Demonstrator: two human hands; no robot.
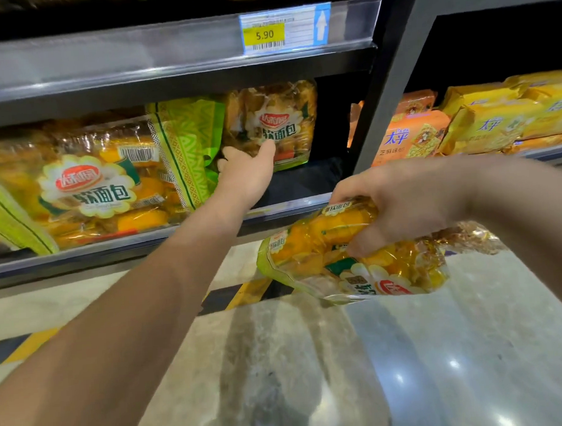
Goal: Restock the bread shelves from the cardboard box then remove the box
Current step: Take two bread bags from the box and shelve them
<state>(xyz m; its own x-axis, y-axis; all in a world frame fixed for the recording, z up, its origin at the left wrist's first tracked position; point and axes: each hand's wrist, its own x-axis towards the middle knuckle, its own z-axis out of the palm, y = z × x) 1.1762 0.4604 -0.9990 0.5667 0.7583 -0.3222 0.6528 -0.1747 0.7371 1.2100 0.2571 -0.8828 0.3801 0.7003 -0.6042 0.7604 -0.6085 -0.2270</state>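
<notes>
My left hand reaches into the lower shelf and grips the bottom left of an upright bread bag standing at the back. My right hand holds another bread bag, yellow and clear with a green edge, tilted in front of the shelf edge above the floor. A third bread bag lies on the shelf at the left, with a green-patterned bag beside it. The cardboard box is not in view.
A dark gap lies on the shelf under and right of the upright bag. A grey upright post divides this bay from yellow and orange cracker packs at the right. A price tag sits on the shelf above. Glossy floor below.
</notes>
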